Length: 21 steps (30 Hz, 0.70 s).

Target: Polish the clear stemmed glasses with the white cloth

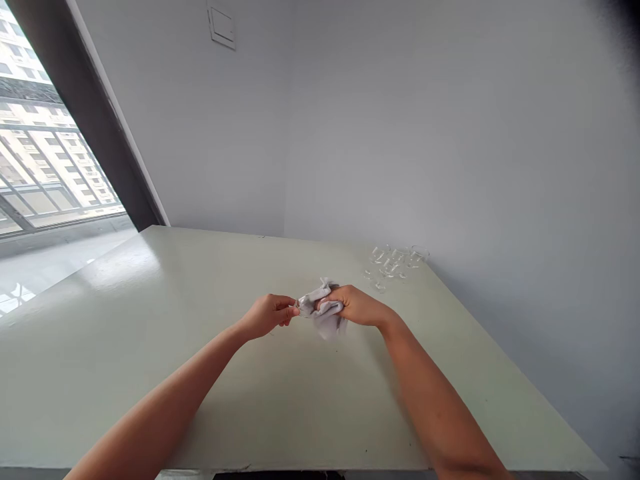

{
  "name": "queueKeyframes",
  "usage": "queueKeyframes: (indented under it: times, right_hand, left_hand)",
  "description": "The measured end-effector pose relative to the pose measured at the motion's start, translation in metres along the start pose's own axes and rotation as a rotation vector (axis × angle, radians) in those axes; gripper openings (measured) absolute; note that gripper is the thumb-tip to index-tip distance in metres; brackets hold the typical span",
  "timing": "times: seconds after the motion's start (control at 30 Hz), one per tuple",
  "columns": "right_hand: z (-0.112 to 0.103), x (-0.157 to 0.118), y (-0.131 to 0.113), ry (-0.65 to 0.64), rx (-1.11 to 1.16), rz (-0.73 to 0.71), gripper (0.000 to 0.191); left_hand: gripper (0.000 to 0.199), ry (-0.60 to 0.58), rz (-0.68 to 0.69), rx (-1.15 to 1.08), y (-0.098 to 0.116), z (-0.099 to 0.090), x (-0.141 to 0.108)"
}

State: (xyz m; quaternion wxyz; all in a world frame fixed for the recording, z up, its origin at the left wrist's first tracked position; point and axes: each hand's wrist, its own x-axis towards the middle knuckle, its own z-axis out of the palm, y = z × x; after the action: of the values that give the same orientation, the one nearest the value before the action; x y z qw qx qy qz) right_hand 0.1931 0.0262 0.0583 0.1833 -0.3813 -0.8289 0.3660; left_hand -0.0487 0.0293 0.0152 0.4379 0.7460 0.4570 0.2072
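Over the middle of the table, my left hand (274,315) pinches a small clear glass (305,306) at its near end, fingers closed. Its exact shape is hard to make out, as the far part goes into a cloth. My right hand (350,303) is closed around that whitish-grey cloth (329,319), which is bunched against the glass with a loose corner hanging down. The right fingers are partly hidden in its folds. Beyond my right hand, several clear glasses (393,261) stand grouped near the table's back right corner.
The pale, glossy table (200,373) reaches the grey wall (425,133) behind and at the right. A wall switch (221,27) is at upper left. Past a dark frame (85,100), a window with railings shows buildings outside.
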Motion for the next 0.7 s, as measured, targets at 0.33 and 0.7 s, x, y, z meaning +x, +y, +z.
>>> queueKeyframes:
  times: [0.33, 0.7]
  right_hand:
    - [0.019, 0.006, -0.007, 0.394, -0.428, -0.146, 0.035]
    - [0.042, 0.021, -0.008, 0.332, 0.034, 0.018, 0.028]
  left_hand:
    - [0.036, 0.274, -0.079, 0.274, -0.017, 0.004, 0.007]
    - [0.017, 0.414, 0.539, 0.719, -0.021, 0.018, 0.001]
